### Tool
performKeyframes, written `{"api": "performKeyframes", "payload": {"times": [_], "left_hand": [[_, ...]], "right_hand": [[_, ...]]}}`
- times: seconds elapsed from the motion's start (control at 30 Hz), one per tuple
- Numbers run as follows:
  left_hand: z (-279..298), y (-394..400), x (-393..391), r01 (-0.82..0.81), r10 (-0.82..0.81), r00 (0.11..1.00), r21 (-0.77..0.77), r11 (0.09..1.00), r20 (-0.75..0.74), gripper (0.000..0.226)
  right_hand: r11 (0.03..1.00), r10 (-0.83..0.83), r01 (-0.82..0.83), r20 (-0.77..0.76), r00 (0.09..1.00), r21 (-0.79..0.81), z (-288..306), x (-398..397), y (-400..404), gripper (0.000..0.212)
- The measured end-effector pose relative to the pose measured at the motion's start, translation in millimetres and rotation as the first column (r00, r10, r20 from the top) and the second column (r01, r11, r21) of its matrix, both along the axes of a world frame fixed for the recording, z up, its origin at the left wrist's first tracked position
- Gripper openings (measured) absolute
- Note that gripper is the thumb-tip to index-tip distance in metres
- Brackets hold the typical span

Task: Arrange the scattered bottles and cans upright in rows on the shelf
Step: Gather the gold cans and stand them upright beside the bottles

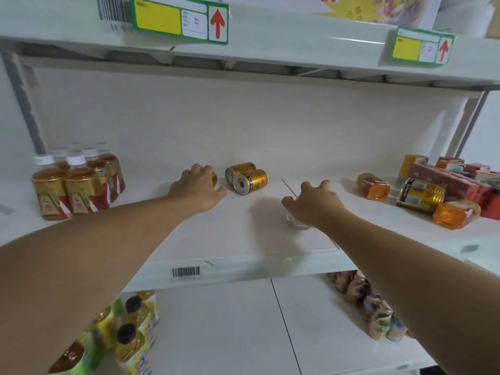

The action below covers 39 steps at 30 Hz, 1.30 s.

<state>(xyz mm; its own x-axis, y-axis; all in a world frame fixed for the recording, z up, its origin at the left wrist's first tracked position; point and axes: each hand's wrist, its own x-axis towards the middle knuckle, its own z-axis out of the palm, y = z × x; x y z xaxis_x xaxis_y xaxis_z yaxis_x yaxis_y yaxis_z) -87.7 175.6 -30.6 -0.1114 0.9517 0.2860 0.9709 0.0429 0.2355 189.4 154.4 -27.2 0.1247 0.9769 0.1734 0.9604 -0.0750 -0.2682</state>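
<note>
Two gold cans (246, 178) lay on their sides at mid-shelf, touching one another, ends turned toward the camera; not yet stood up. Left hand (198, 186) was curled over something gold just left of them, probably a third can, though most of it was hidden, so the grasp was a judgement. Right hand (315, 204) cupped downward on a clear, glassy object (296, 221) near the front edge of the shelf (216, 239); whether it was gripped or merely covered could not be told.

Upright tea bottles (73, 185), white-capped, stood in tidy rows at far left, apparently the finished portion and the pattern to follow.

At right, still scattered: one orange bottle (373, 186) on its side, a dark-and-gold can (420, 194) on its side beside it, a second orange bottle (457, 213) tipped nearer the front. Red cartons (454, 177) were heaped behind these.

Upper shelf edge carried yellow price tags (180, 20) with red arrows. Lower shelf held yellow-labelled bottles (135, 334) at left and wrapped packets (376, 307) at right.
</note>
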Motion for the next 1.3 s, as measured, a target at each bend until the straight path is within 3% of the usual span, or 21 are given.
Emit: {"api": "performKeyframes", "payload": {"times": [0.27, 0.37, 0.47, 0.6, 0.77, 0.83, 0.93, 1.07, 1.3], "left_hand": [[-10.5, 34.7, 0.8, -0.106, 0.108, 0.992, -0.039, 0.994, 0.070, 0.098], [-10.0, 46.1, 5.1, -0.166, 0.168, 0.984, -0.038, 0.985, 0.055, 0.101], [-6.7, 56.8, 8.1, -0.228, 0.231, 0.967, -0.037, 0.973, 0.107, 0.100], [-10.6, 61.8, 11.7, -0.251, 0.257, 0.963, -0.073, 0.965, 0.077, 0.075], [-5.8, 42.4, 6.3, -0.295, 0.300, 0.953, -0.115, 0.949, 0.031, 0.065], [-2.5, 29.2, -4.0, -0.283, 0.282, 0.959, -0.148, 0.948, -0.032, 0.058], [3.0, 9.9, -18.7, -0.248, 0.243, 0.969, -0.234, 0.940, -0.049, 0.062], [6.0, -19.1, -34.4, -0.177, 0.171, 0.984, -0.298, 0.938, -0.047, 0.075], [2.2, -72.2, -49.8, -0.149, 0.153, 0.988, -0.264, 0.953, -0.003, 0.077]], "right_hand": [[0.976, 0.176, -0.175, 0.007, 0.984, 0.126, -20.8, 0.1, 25.1, 0.051], [0.973, 0.225, -0.223, -0.042, 0.973, 0.050, -20.3, 0.3, 37.8, 0.057], [0.975, 0.216, -0.218, -0.051, 0.975, -0.037, -18.1, 1.2, 45.6, 0.067], [0.972, 0.232, -0.233, -0.033, 0.972, -0.036, -18.8, 0.7, 47.0, 0.065], [0.963, 0.267, -0.266, 0.002, 0.964, -0.049, -13.5, -3.4, 42.4, 0.069], [0.943, 0.333, -0.328, 0.101, 0.938, -0.064, -8.3, -8.4, 38.0, 0.050], [0.911, 0.413, -0.404, 0.199, 0.889, -0.087, -2.2, -17.7, 30.8, 0.019], [0.895, 0.445, -0.434, 0.260, 0.857, -0.100, -5.2, -36.7, 21.6, 0.030], [0.866, 0.499, -0.483, 0.160, 0.852, -0.128, 1.3, -84.3, -7.7, 0.035]]}}
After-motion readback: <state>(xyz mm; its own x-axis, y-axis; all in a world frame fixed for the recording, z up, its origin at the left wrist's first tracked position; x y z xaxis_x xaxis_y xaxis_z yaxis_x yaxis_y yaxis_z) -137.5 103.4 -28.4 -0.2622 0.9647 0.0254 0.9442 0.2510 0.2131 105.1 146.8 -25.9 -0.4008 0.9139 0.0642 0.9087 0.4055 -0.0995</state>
